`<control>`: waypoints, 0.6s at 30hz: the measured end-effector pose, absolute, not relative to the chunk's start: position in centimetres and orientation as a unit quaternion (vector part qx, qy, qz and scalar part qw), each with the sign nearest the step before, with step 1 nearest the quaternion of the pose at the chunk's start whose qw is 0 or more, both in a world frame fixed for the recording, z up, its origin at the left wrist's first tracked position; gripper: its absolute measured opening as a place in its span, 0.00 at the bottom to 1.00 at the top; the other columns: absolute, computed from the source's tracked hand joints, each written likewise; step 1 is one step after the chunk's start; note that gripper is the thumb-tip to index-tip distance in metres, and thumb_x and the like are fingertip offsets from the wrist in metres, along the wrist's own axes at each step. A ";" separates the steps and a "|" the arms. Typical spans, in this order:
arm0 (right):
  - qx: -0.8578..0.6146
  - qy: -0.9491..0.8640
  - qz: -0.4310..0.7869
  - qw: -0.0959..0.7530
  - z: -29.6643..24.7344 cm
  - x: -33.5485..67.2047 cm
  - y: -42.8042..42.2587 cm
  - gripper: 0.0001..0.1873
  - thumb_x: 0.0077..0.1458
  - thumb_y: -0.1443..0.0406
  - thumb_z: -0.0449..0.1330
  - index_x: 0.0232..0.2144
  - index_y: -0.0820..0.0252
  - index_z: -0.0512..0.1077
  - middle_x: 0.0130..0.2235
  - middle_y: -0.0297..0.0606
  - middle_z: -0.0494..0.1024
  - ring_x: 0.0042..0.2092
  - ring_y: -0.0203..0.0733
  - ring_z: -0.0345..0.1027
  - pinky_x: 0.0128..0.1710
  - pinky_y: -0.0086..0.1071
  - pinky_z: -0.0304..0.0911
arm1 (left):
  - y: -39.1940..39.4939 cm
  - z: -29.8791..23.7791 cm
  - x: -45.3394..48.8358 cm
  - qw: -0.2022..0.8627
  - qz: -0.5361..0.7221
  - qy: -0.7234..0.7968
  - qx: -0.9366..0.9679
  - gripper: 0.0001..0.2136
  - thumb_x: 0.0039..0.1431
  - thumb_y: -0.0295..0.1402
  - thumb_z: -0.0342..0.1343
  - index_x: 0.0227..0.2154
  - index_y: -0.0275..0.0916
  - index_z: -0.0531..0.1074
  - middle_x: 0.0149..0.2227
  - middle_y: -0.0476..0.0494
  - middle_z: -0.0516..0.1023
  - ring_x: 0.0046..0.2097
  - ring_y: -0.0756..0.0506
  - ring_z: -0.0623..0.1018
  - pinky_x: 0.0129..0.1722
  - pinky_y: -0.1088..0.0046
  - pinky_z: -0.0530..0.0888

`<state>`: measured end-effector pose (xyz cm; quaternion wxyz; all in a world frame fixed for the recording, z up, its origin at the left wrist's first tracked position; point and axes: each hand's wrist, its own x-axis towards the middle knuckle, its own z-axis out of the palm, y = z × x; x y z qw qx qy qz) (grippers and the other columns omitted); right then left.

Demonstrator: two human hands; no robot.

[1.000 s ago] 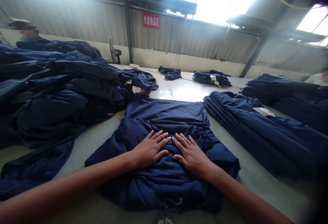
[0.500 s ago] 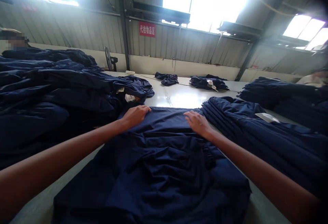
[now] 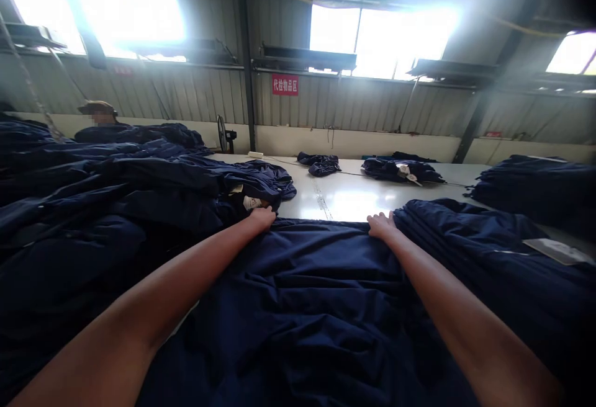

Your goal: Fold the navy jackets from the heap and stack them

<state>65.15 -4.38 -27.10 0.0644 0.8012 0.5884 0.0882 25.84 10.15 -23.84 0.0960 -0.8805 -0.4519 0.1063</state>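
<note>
Across the bench [image 3: 354, 199], the left hand [image 3: 263, 218] and right hand [image 3: 382, 227], fingers curled, grip the navy garment [image 3: 326, 258] by its far corners, seemingly tautening it.

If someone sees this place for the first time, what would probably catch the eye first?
Probably the left hand and right hand, stretched to the far corners of the dark blue garment in the middle. Next, the big loose heap of dark blue clothes at left. Beyond, a red sign stands out on the grey wall, near bright windows.
</note>
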 end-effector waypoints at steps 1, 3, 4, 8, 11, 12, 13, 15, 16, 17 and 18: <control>0.792 0.598 0.104 0.070 -26.7 65.2 -4.7 0.22 0.56 0.70 0.60 0.53 0.65 0.77 0.56 0.58 0.78 0.63 0.63 0.65 0.67 0.67 0.41 | 10.4 -23.2 26.2 0.093 0.113 -0.461 -0.875 0.32 0.45 0.32 0.73 0.57 0.38 0.77 0.58 0.22 0.75 0.55 0.27 0.80 0.52 0.54 0.78; 0.770 0.618 0.143 0.070 -26.0 65.3 -5.5 0.19 0.55 0.71 0.61 0.49 0.65 0.79 0.56 0.57 0.78 0.64 0.62 0.63 0.69 0.65 0.38 | 10.9 -21.9 26.9 0.090 0.125 -0.477 -0.865 0.31 0.36 0.35 0.78 0.48 0.38 0.81 0.53 0.24 0.79 0.52 0.25 0.81 0.50 0.53 0.79; 0.758 0.629 0.162 0.066 -25.7 65.4 -6.0 0.19 0.55 0.71 0.61 0.49 0.64 0.79 0.57 0.57 0.78 0.65 0.61 0.62 0.70 0.62 0.37 | 11.1 -21.3 27.2 0.091 0.128 -0.483 -0.861 0.31 0.32 0.37 0.79 0.46 0.39 0.82 0.51 0.25 0.80 0.52 0.25 0.81 0.49 0.52 0.79; 0.724 0.651 0.221 0.047 -25.1 65.7 -8.0 0.22 0.55 0.74 0.61 0.52 0.62 0.78 0.56 0.53 0.79 0.65 0.55 0.62 0.70 0.50 0.40 | 11.2 -19.6 27.6 0.097 0.138 -0.486 -0.858 0.30 0.26 0.43 0.81 0.37 0.40 0.83 0.43 0.29 0.84 0.49 0.25 0.82 0.48 0.52 0.79; 0.732 0.635 0.245 0.033 -24.7 66.0 -9.2 0.23 0.57 0.76 0.58 0.54 0.65 0.77 0.52 0.55 0.81 0.61 0.56 0.66 0.66 0.49 0.48 | 10.6 -18.7 26.5 0.104 0.122 -0.461 -0.873 0.24 0.30 0.42 0.80 0.34 0.41 0.83 0.43 0.33 0.84 0.50 0.27 0.81 0.50 0.55 0.78; 0.735 0.629 0.250 0.030 -24.5 66.1 -9.6 0.22 0.58 0.76 0.57 0.54 0.66 0.76 0.51 0.56 0.81 0.60 0.57 0.66 0.64 0.49 0.51 | 10.3 -18.3 25.8 0.106 0.110 -0.447 -0.881 0.22 0.32 0.40 0.80 0.33 0.40 0.82 0.44 0.34 0.84 0.51 0.29 0.81 0.51 0.56 0.77; 0.737 0.625 0.253 0.026 -24.2 66.1 -10.1 0.22 0.59 0.76 0.55 0.54 0.66 0.76 0.50 0.56 0.81 0.59 0.57 0.67 0.62 0.48 0.52 | 9.8 -17.9 25.0 0.105 0.097 -0.432 -0.890 0.20 0.35 0.39 0.79 0.33 0.40 0.81 0.44 0.36 0.84 0.51 0.31 0.81 0.52 0.59 0.77; 0.737 0.624 0.259 0.020 -23.4 66.2 -11.1 0.21 0.62 0.75 0.52 0.54 0.67 0.75 0.50 0.57 0.81 0.58 0.57 0.66 0.59 0.46 0.54 | 8.6 -16.9 23.0 0.098 0.069 -0.401 -0.908 0.16 0.43 0.35 0.76 0.35 0.39 0.80 0.42 0.42 0.84 0.47 0.38 0.82 0.50 0.67 0.76; 0.735 0.625 0.262 0.017 -22.8 66.2 -11.7 0.21 0.64 0.75 0.50 0.55 0.67 0.74 0.50 0.57 0.80 0.58 0.56 0.66 0.58 0.45 0.54 | 7.8 -16.3 21.8 0.094 0.054 -0.385 -0.917 0.14 0.46 0.32 0.74 0.36 0.38 0.79 0.41 0.46 0.84 0.45 0.42 0.81 0.48 0.71 0.76; 0.733 0.626 0.264 0.014 -22.3 66.2 -12.5 0.22 0.65 0.74 0.49 0.56 0.68 0.74 0.51 0.56 0.80 0.58 0.56 0.66 0.58 0.45 0.54 | 6.9 -15.7 20.7 0.089 0.038 -0.368 -0.925 0.14 0.48 0.28 0.71 0.38 0.38 0.78 0.40 0.50 0.83 0.43 0.45 0.81 0.46 0.75 0.75; 0.732 0.627 0.267 0.010 -21.7 66.2 -13.2 0.22 0.66 0.74 0.48 0.56 0.68 0.73 0.51 0.56 0.80 0.58 0.56 0.66 0.58 0.45 0.54 | 5.9 -15.0 19.5 0.085 0.021 -0.351 -0.932 0.14 0.49 0.25 0.69 0.40 0.37 0.78 0.39 0.53 0.83 0.41 0.48 0.80 0.44 0.78 0.74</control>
